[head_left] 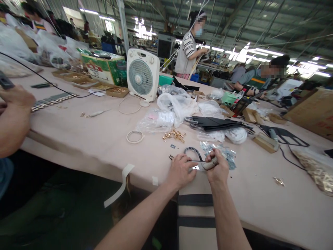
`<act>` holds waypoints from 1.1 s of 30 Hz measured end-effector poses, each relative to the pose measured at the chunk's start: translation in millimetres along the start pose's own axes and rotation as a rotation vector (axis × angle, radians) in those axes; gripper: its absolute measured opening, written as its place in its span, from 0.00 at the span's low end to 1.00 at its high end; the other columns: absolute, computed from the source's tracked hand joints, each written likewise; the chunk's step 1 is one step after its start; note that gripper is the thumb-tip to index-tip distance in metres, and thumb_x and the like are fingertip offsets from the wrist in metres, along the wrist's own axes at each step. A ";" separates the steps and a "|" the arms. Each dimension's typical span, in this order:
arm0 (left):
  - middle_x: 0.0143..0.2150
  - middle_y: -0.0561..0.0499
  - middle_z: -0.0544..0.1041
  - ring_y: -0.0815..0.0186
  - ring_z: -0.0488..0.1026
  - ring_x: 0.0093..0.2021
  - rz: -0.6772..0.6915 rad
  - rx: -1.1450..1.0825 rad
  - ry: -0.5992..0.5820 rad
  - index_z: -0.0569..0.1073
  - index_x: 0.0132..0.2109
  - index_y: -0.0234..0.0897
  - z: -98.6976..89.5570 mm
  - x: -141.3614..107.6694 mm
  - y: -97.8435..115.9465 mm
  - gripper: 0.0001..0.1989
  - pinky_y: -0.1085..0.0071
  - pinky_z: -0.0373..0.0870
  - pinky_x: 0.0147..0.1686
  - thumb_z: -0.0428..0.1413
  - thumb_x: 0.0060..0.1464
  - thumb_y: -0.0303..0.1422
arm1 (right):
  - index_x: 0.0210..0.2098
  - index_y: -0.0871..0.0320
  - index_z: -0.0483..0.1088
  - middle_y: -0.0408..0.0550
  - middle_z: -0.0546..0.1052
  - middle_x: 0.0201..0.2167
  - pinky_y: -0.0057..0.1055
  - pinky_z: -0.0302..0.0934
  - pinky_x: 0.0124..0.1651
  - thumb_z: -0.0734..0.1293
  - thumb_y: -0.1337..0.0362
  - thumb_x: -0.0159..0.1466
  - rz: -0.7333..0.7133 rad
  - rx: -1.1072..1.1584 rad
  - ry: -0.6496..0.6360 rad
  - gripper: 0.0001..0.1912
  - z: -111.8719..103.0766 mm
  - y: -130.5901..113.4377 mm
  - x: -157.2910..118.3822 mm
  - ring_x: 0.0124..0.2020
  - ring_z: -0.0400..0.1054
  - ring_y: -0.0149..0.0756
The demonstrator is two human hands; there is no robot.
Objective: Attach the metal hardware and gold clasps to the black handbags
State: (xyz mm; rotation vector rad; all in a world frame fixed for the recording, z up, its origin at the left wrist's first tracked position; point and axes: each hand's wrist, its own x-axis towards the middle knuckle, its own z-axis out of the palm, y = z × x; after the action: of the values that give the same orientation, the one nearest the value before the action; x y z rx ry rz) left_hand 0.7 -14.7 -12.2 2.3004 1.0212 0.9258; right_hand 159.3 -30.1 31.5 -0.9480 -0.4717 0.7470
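Note:
My left hand (182, 170) is at the table's front edge, its fingers pressed down on a dark strap (194, 149) that curves up in a loop behind them. A small metal fitting (171, 157) shows just left of the fingers. Closed in my right hand (218, 168) is a hand tool with a pale, wrapped-looking handle (210, 163); its working end is hard to make out. A small shiny piece (195, 167) lies between the hands. Beside the right hand is a clear bag of small grey metal pieces (229, 154). Gold-coloured clasps (174, 135) lie heaped behind the hands.
A tape roll (134, 136), plastic bags (177, 107) and black strips (215, 123) lie farther back. A white box fan (143, 74) stands at the back left. Another person's hand (17, 100) works at the left. A power tool (273, 134) rests at right.

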 end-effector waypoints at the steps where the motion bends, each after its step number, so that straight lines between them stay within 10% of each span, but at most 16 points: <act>1: 0.52 0.52 0.80 0.53 0.66 0.62 0.002 -0.006 0.001 0.82 0.52 0.53 0.4 0.1 -0.8 0.13 0.53 0.65 0.63 0.61 0.61 0.38 | 0.36 0.58 0.72 0.36 0.67 0.27 0.23 0.58 0.27 0.77 0.56 0.56 -0.013 -0.006 0.003 0.15 1.3 2.3 0.2 0.24 0.61 0.24; 33: 0.51 0.47 0.78 0.54 0.69 0.59 0.075 0.026 -0.027 0.80 0.53 0.47 4.7 6.2 3.6 0.12 0.52 0.67 0.59 0.60 0.63 0.34 | 0.30 0.58 0.73 0.35 0.62 0.17 0.23 0.47 0.18 0.69 0.52 0.68 -0.140 0.025 -0.080 0.17 -2.5 2.0 -3.5 0.14 0.54 0.23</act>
State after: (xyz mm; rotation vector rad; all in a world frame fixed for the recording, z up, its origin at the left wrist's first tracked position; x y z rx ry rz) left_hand 8.9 -12.8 -10.7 2.3811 0.9473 0.9134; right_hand 157.9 -33.4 28.4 -0.8550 -0.5917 0.6645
